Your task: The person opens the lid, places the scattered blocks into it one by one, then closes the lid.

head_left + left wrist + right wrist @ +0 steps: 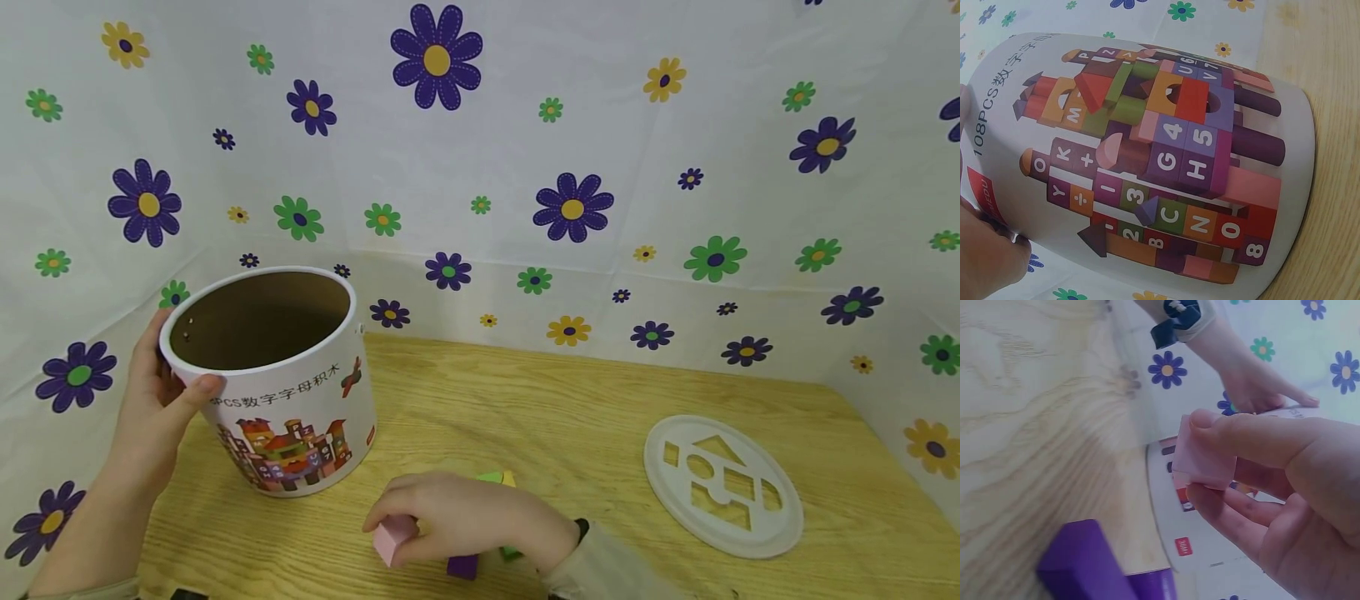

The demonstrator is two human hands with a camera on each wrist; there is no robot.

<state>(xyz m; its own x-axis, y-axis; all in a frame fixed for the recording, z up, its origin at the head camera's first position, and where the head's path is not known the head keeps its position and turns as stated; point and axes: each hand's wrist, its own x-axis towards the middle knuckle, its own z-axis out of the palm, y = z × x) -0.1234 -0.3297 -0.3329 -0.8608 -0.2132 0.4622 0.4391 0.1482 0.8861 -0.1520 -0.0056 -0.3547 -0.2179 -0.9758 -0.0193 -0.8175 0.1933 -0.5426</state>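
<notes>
A white bucket (300,408) with printed building blocks on its side stands at the left of the table. My left hand (153,396) grips its rim, thumb over the near edge and fingers around the outside. In the left wrist view the printed wall of the bucket (1166,162) fills most of the picture. My right hand (457,512) pinches a pink block (393,537) to the right of the bucket. Thumb and fingers hold that pink block (1200,456) by its sides in the right wrist view. Purple blocks (1088,559) lie on the table near it.
A white round lid (776,533) with shaped cut-outs lies at the right of the table (525,400). Green and yellow blocks (491,477) show partly behind the right hand, with a purple block (462,567) below it. A flowered cloth (487,150) hangs behind.
</notes>
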